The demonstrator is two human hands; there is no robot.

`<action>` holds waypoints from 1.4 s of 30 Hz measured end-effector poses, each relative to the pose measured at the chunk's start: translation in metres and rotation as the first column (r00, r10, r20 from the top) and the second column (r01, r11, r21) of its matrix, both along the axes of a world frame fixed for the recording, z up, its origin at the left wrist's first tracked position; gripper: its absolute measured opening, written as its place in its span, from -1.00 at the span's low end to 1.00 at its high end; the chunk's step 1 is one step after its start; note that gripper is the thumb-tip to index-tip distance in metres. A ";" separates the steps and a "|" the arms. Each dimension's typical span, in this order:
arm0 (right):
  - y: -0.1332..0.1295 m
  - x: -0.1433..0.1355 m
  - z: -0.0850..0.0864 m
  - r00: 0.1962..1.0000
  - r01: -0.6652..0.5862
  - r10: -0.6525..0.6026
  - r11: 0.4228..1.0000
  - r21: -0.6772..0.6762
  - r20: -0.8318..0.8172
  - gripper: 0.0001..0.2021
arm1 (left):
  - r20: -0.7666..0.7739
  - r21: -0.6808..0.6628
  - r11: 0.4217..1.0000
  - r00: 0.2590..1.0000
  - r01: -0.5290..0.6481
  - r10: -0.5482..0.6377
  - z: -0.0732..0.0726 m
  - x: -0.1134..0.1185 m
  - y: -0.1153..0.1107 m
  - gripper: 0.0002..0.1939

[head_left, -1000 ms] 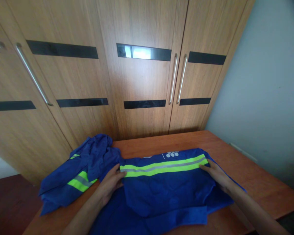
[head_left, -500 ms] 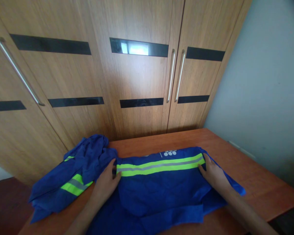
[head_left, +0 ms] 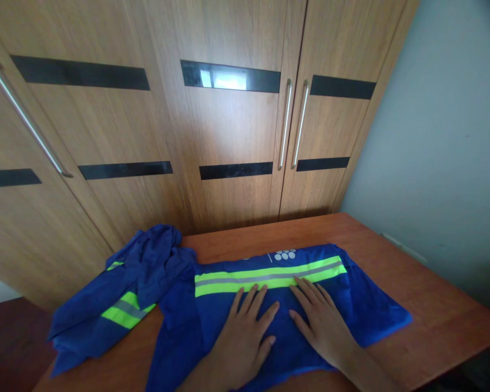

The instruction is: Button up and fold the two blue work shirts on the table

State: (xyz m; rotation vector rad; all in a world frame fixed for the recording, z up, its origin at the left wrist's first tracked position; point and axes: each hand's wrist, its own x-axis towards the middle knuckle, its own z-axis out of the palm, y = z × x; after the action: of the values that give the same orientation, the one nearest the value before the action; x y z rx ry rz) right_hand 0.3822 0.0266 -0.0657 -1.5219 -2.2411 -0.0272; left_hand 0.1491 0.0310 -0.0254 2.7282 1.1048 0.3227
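Laid on the near middle part of the reddish-brown table point(head_left: 424, 305), a blue work jacket point(head_left: 288, 340): broad in shape, with an almost straight far edge and a pointed part spreading to the right. Across it, close to the far edge, a bright yellow-green reflective band point(head_left: 271, 276) with a grey stripe along its centre; just beyond, white round dots point(head_left: 285, 255), partly cut by the edge. Matt cloth, softly wrinkled. To the left, just beside, a second blue garment point(head_left: 147, 267), crumpled into a loose heap, with similar yellow-green and grey patches. At the far side, a wood-grain wardrobe point(head_left: 237, 201) with glossy black strips and slim metal handles point(head_left: 300, 125). Left hand point(head_left: 245, 332) and right hand point(head_left: 322, 321) side by side on the jacket, palms down, fingers extended and spread, fingertips at the near border of the band, thumbs pointing inward.
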 end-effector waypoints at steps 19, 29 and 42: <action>0.051 0.190 -0.031 0.797 0.547 -0.576 0.816 -0.186 -0.182 -0.43 | 0.028 -0.112 0.993 0.999 -0.028 0.031 -0.006 -0.004 0.005 -0.40; 0.060 0.141 0.029 0.450 -0.329 -0.529 0.651 -0.684 -0.720 -0.57 | -0.017 -0.153 0.980 0.991 -0.130 0.129 -0.005 0.019 0.013 -0.04; 0.031 0.134 0.085 0.162 -0.394 -0.540 0.732 -0.556 -0.826 -0.72 | -0.027 -0.139 0.989 0.998 -0.057 0.054 -0.012 0.027 0.019 -0.03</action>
State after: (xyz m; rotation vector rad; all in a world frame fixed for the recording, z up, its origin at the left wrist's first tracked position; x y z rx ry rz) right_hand 0.5160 0.0571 0.0192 -1.2182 -0.9262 1.5425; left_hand 0.1763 0.0495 -0.0376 2.5885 1.1647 0.2137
